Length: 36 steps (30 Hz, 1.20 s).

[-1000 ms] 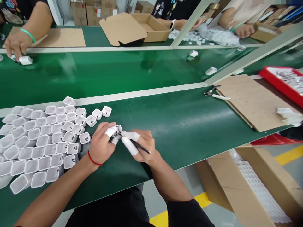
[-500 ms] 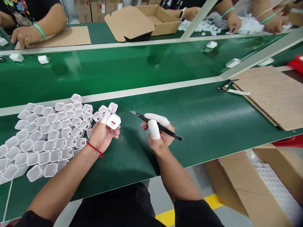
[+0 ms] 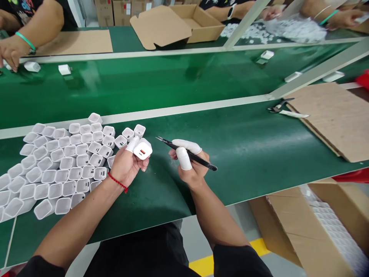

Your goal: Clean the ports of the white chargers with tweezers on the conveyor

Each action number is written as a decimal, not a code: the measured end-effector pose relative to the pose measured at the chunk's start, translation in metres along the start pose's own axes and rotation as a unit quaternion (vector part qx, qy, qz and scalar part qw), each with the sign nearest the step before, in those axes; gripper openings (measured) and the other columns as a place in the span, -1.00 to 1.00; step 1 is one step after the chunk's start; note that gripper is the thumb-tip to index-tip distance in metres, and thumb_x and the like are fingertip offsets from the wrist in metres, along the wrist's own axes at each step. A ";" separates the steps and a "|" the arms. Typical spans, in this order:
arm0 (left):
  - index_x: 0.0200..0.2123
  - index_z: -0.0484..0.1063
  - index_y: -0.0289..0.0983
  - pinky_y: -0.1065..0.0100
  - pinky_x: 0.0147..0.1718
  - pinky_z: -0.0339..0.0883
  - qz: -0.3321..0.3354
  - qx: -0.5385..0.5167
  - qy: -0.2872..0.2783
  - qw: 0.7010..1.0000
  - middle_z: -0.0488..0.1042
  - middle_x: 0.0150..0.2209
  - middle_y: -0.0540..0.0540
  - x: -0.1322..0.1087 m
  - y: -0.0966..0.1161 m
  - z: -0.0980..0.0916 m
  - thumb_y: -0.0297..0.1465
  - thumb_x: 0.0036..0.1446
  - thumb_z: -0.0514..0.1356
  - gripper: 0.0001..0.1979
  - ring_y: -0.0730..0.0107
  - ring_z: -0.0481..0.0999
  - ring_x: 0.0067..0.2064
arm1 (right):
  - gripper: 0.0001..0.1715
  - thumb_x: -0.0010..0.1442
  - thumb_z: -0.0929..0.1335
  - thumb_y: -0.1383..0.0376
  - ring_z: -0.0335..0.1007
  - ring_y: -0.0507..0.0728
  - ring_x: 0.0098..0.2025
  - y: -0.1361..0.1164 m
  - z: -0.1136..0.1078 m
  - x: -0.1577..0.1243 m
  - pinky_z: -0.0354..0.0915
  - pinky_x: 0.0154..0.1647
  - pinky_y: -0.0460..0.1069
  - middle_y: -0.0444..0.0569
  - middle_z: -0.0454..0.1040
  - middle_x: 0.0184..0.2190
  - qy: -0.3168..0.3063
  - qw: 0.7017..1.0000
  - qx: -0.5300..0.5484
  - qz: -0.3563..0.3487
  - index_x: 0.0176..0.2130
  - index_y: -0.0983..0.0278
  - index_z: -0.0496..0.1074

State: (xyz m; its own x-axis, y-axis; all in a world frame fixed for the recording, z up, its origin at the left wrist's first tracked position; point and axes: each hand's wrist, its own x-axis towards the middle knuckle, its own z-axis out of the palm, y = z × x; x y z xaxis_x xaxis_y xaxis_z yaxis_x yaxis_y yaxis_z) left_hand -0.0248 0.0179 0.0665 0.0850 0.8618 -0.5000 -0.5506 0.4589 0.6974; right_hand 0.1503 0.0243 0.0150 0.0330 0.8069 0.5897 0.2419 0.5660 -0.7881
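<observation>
Between the fingers of my left hand (image 3: 128,161) is a white charger housing (image 3: 143,149), its face with an orange port and a second slot turned up toward me. A white finger cot covers that thumb. My right hand (image 3: 191,161) grips black tweezers (image 3: 198,158) like a pen, with white cots on thumb and index finger. The tweezers' tips point left, a short way from the housing and apart from it. Rows of open white housings (image 3: 68,163) stand on the green bench to the left, and several lie just beyond my left hand.
A conveyor belt (image 3: 161,84) runs behind the bench's pale rail, carrying a few white chargers (image 3: 64,69). Cutters (image 3: 280,105) lie beside a brown board (image 3: 331,119) at right. An open carton (image 3: 284,227) stands below. Across the belt, co-workers' hands (image 3: 13,50) move near cardboard.
My left hand has shifted slightly right and tilted the charger housing. The tweezers are a little nearer to it. A co-worker's hand at far left has reached down to the belt.
</observation>
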 end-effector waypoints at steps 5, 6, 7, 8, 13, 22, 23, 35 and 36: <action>-0.41 0.32 -0.33 0.53 -0.72 0.13 0.026 0.019 -0.011 0.999 0.34 -0.57 0.01 0.002 -0.003 -0.002 -0.10 0.09 0.28 -0.61 0.55 0.30 -0.64 | -0.69 0.40 0.22 0.15 0.40 0.10 -0.42 0.000 0.004 0.005 0.39 -0.40 0.03 -0.06 0.45 -0.39 0.049 0.997 0.044 -0.038 -0.05 0.17 0.48; -0.41 0.32 -0.33 0.52 -0.70 0.14 0.042 0.035 -0.010 0.998 0.34 -0.56 0.01 0.002 -0.005 -0.002 -0.11 0.05 0.31 -0.61 0.55 0.31 -0.62 | -0.66 0.41 0.20 0.13 0.42 0.13 -0.33 -0.001 0.005 0.008 0.41 -0.30 0.06 -0.03 0.44 -0.32 0.056 0.997 0.035 -0.045 -0.04 0.17 0.48; -0.40 0.33 -0.33 0.51 -0.68 0.15 0.063 0.058 -0.006 0.996 0.35 -0.53 0.01 0.002 -0.007 -0.003 -0.13 0.00 0.34 -0.61 0.54 0.32 -0.60 | -0.63 0.42 0.18 0.11 0.42 0.16 -0.21 -0.001 0.005 0.010 0.41 -0.18 0.10 0.01 0.43 -0.23 0.056 0.997 0.017 -0.049 -0.05 0.17 0.49; -0.36 0.34 -0.34 0.50 -0.65 0.18 0.091 0.088 0.002 0.992 0.37 -0.50 0.00 0.003 -0.010 -0.004 -0.17 -0.04 0.37 -0.61 0.52 0.35 -0.56 | -0.61 0.42 0.17 0.10 0.38 0.20 -0.08 -0.001 0.005 0.012 0.38 -0.06 0.15 0.04 0.40 -0.14 0.054 0.997 -0.004 -0.051 -0.07 0.18 0.49; -0.03 0.31 -0.31 0.36 -0.27 0.35 0.257 0.300 0.004 0.919 0.44 -0.26 -0.03 0.004 -0.030 -0.011 -0.43 -0.10 0.37 -0.47 0.44 0.43 -0.31 | -0.68 0.40 0.20 0.18 0.39 0.16 -0.19 -0.003 0.002 0.017 0.39 -0.13 0.14 0.08 0.37 -0.09 -0.017 0.998 -0.024 -0.057 -0.07 0.22 0.47; -0.04 0.35 -0.37 0.28 -0.20 0.39 0.234 0.326 0.020 0.916 0.48 -0.21 -0.12 0.012 -0.041 -0.017 -0.51 -0.10 0.35 -0.51 0.30 0.48 -0.24 | -0.46 0.11 0.50 0.14 0.13 -0.06 -0.52 -0.006 0.000 0.017 0.11 -0.62 -0.15 0.05 0.38 -0.08 -0.318 0.939 0.078 0.105 0.05 0.22 0.43; -0.04 0.36 -0.37 0.26 -0.18 0.39 0.226 0.322 0.024 0.919 0.48 -0.20 -0.13 0.012 -0.041 -0.017 -0.50 -0.10 0.36 -0.50 0.28 0.49 -0.23 | -0.46 0.08 0.52 0.15 0.14 -0.06 -0.52 -0.005 0.001 0.018 0.13 -0.61 -0.16 0.03 0.39 -0.10 -0.314 0.939 0.072 0.119 0.03 0.21 0.45; 0.10 0.26 -0.39 0.31 -0.25 0.42 0.233 0.249 0.053 0.939 0.42 -0.07 -0.24 0.018 -0.056 -0.017 -0.36 0.04 0.30 -0.43 0.30 0.46 -0.22 | -0.26 0.01 0.50 -0.06 0.47 0.30 -0.14 -0.003 -0.003 0.067 0.44 -0.08 0.16 0.12 0.52 -0.17 -0.394 0.888 -0.074 0.224 0.05 0.30 0.43; 0.11 0.23 -0.40 0.33 -0.25 0.43 0.235 0.272 0.053 0.932 0.38 -0.01 -0.28 0.021 -0.062 -0.017 -0.35 0.09 0.26 -0.45 0.31 0.46 -0.20 | -0.23 -0.02 0.51 -0.07 0.48 0.32 -0.14 0.002 -0.003 0.076 0.43 -0.06 0.17 0.12 0.53 -0.18 -0.381 0.891 -0.084 0.232 0.04 0.31 0.43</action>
State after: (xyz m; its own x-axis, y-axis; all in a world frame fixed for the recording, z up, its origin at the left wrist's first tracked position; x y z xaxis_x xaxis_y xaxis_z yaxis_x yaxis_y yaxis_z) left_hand -0.0030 0.0032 0.0037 -0.1581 0.9821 -0.1024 -0.0021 0.1034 0.9946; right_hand 0.1564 0.0863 0.0590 -0.4848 0.8644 -0.1334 0.5171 0.1603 -0.8407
